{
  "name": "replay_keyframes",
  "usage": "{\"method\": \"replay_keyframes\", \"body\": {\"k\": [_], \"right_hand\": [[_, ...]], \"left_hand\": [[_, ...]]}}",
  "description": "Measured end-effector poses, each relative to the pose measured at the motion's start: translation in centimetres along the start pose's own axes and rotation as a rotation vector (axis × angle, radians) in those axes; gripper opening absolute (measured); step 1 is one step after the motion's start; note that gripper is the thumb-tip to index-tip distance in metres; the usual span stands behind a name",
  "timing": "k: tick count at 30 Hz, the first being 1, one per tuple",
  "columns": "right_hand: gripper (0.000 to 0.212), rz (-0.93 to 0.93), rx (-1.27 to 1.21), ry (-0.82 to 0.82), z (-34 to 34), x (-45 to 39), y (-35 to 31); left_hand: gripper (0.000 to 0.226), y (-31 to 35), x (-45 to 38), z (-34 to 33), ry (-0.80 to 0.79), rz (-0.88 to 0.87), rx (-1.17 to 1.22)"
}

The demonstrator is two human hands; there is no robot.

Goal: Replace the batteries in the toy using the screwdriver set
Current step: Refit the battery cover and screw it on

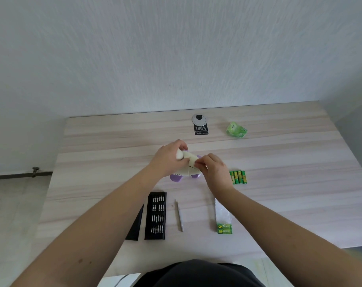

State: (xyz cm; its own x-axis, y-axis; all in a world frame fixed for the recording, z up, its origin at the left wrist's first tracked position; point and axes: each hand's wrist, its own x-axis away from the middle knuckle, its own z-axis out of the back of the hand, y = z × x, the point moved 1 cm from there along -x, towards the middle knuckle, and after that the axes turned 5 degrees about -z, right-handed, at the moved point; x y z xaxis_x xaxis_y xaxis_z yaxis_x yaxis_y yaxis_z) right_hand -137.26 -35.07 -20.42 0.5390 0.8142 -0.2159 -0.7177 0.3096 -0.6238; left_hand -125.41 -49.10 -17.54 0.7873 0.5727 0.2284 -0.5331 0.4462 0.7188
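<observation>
A white and purple toy stands on the wooden table at its middle. My left hand grips the toy's upper left part. My right hand pinches a spot on the toy's white upper right side; what lies under the fingertips is hidden. Several loose green batteries lie side by side just right of my right hand. A slim silver screwdriver lies nearer to me. Left of it sits the open black bit case with rows of bits.
The case's black lid lies left of the case. A torn clear wrapper with two green batteries lies near the right forearm. At the back are a crumpled green wrapper, a round cable grommet and a black sticker.
</observation>
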Motion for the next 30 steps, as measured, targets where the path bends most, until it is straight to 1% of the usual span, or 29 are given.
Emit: {"method": "replay_keyframes", "body": {"k": [7,11,17,20,22,25,27,30], "right_hand": [[0.003,-0.073,-0.061,-0.026,0.4,0.2,0.0],[0.004,-0.13,-0.08,-0.044,0.6,-0.3,-0.1],[0.008,-0.183,-0.136,-0.017,0.6,-0.2,-0.7],[0.008,-0.195,-0.139,-0.027,0.7,-0.3,-0.5],[0.008,-0.181,-0.118,-0.038,0.8,-0.4,-0.4],[0.004,-0.071,-0.024,-0.024,1.1,-0.5,-0.2],[0.008,-0.009,0.035,-0.025,1.2,-0.6,0.0],[0.01,0.037,0.046,-0.026,1.4,-0.9,0.2]], "left_hand": [[0.028,0.1,-0.1,0.1,-0.006,-0.004,0.016],[0.026,0.1,-0.2,0.2,-0.003,0.001,0.018],[0.022,0.5,-0.1,0.4,0.01,0.005,0.044],[0.02,0.7,-0.1,0.4,0.017,0.039,0.063],[0.018,0.7,-0.1,0.4,0.028,0.037,0.066],[0.015,0.7,-0.1,0.3,0.046,0.029,0.062],[0.014,0.7,-0.2,0.3,0.055,0.032,0.049],[0.015,0.6,-0.4,0.2,0.057,0.035,0.037]]}}
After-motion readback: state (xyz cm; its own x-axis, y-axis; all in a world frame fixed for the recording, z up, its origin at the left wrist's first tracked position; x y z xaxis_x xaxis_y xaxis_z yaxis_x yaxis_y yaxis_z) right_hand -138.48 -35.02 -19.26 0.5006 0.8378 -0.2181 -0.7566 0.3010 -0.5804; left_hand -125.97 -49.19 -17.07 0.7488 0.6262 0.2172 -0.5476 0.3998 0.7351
